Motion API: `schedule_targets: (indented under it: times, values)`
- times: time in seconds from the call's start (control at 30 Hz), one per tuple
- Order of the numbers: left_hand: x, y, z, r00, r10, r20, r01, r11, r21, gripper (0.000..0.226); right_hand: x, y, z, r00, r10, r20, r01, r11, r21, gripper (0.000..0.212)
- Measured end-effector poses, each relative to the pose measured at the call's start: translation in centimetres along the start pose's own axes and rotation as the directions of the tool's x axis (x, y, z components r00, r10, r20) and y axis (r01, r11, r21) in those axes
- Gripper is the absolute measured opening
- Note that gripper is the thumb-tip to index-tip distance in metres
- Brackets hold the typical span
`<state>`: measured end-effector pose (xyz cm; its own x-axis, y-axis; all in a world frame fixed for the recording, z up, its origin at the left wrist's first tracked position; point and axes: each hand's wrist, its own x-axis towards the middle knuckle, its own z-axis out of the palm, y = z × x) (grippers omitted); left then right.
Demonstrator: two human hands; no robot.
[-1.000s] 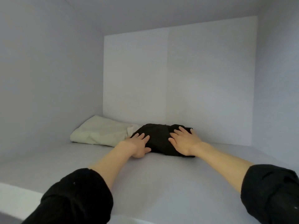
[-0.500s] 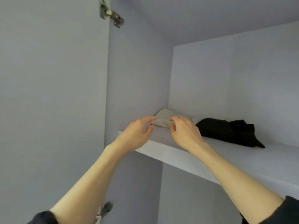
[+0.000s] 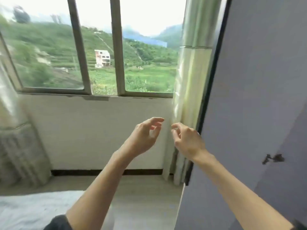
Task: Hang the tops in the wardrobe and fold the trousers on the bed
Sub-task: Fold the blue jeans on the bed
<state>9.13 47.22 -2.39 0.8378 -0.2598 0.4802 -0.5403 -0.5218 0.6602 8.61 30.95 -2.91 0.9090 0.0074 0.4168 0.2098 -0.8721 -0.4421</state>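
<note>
Both hands hang raised below the window (image 3: 99, 47), holding nothing. The left hand (image 3: 142, 138) and right hand (image 3: 187, 140) keep a released grip (fingers loosely curled), beside the wardrobe door (image 3: 259, 80).

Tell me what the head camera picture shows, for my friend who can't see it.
Two bare hands, the left hand and the right hand, are raised side by side with loosely curled fingers, holding nothing. Behind them is a grey-framed window looking onto green hills, with a pale green curtain beside a lilac wardrobe door. A corner of the grey bed shows bottom left.
</note>
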Motion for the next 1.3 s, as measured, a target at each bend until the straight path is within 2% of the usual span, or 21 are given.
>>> schedule_targets:
  times: [0.13, 0.17, 0.2, 0.3, 0.47, 0.5, 0.53, 0.6, 0.63, 0.7, 0.8, 0.83, 0.9, 0.93, 0.97, 1.07, 1.2, 1.3]
  values:
    - [-8.2, -6.8, -6.8, 0.964, -0.264, -0.023, 0.264, 0.964, 0.036, 0.031, -2.0, -8.9, 9.3, 0.971, -0.120, 0.208, 0.100, 0.989, 0.106, 0.032]
    - [-11.6, -9.1, -9.8, 0.931, -0.354, -0.088, 0.358, 0.933, 0.045, 0.031, -2.8, -12.4, 12.7, 0.945, -0.178, 0.273, 0.141, 0.979, 0.149, 0.032]
    - [-12.4, -9.9, -10.4, 0.915, -0.388, -0.116, 0.393, 0.919, 0.022, 0.030, -2.9, -13.3, 13.4, 0.936, -0.194, 0.295, 0.153, 0.976, 0.158, 0.032]
    - [-19.1, -14.1, -15.4, 0.792, -0.565, -0.229, 0.580, 0.814, -0.002, 0.030, -4.6, -20.0, 19.6, 0.855, -0.334, 0.396, 0.253, 0.936, 0.245, 0.032]
    - [-29.2, -20.5, -22.3, 0.551, -0.732, -0.402, 0.777, 0.625, -0.073, 0.031, -7.9, -30.2, 29.2, 0.643, -0.554, 0.529, 0.406, 0.832, 0.378, 0.034]
    - [-29.6, -20.5, -22.2, 0.531, -0.747, -0.399, 0.790, 0.607, -0.084, 0.031, -8.0, -30.0, 29.6, 0.631, -0.563, 0.534, 0.411, 0.826, 0.385, 0.035]
    - [-32.9, -21.9, -24.6, 0.444, -0.773, -0.453, 0.830, 0.545, -0.117, 0.031, -9.4, -33.9, 32.5, 0.545, -0.631, 0.553, 0.456, 0.776, 0.436, 0.035]
    - [-35.8, -22.6, -26.3, 0.352, -0.805, -0.478, 0.866, 0.473, -0.159, 0.031, -10.7, -37.0, 34.7, 0.446, -0.688, 0.573, 0.499, 0.722, 0.479, 0.035]
    - [-38.0, -23.0, -27.5, 0.282, -0.818, -0.502, 0.886, 0.422, -0.190, 0.031, -11.9, -39.3, 36.1, 0.368, -0.719, 0.590, 0.513, 0.686, 0.516, 0.035]
    - [-42.7, -23.4, -29.2, 0.161, -0.821, -0.548, 0.906, 0.344, -0.248, 0.031, -14.8, -43.8, 38.5, 0.233, -0.756, 0.611, 0.544, 0.622, 0.563, 0.035]
    - [-47.9, -23.3, -30.1, 0.012, -0.818, -0.575, 0.914, 0.243, -0.326, 0.031, -18.3, -47.7, 40.7, 0.099, -0.796, 0.597, 0.557, 0.541, 0.630, 0.035]
    - [-50.8, -22.8, -30.4, -0.065, -0.804, -0.591, 0.904, 0.203, -0.376, 0.031, -20.8, -49.9, 41.9, 0.023, -0.813, 0.582, 0.561, 0.492, 0.666, 0.035]
    - [-53.3, -22.2, -30.4, -0.147, -0.788, -0.598, 0.888, 0.162, -0.431, 0.031, -23.1, -51.5, 42.7, -0.059, -0.821, 0.568, 0.558, 0.445, 0.701, 0.035]
    - [-56.1, -21.5, -30.6, -0.230, -0.761, -0.607, 0.863, 0.129, -0.488, 0.031, -26.0, -53.3, 43.3, -0.144, -0.819, 0.555, 0.548, 0.401, 0.734, 0.035]
    - [-57.6, -21.0, -30.5, -0.277, -0.745, -0.607, 0.844, 0.113, -0.524, 0.030, -27.7, -54.0, 43.7, -0.186, -0.820, 0.541, 0.544, 0.373, 0.752, 0.034]
    - [-62.8, -19.6, -30.5, -0.416, -0.682, -0.602, 0.762, 0.101, -0.640, 0.030, -33.7, -56.5, 44.6, -0.336, -0.779, 0.529, 0.530, 0.307, 0.790, 0.034]
    - [-70.7, -17.7, -30.2, -0.509, -0.665, -0.546, 0.700, 0.049, -0.712, 0.030, -42.1, -59.2, 45.7, -0.461, -0.698, 0.548, 0.552, 0.258, 0.793, 0.037]
    - [-75.5, -17.0, -29.7, -0.530, -0.681, -0.506, 0.674, 0.023, -0.738, 0.028, -46.1, -61.1, 46.1, -0.513, -0.648, 0.564, 0.577, 0.226, 0.785, 0.040]
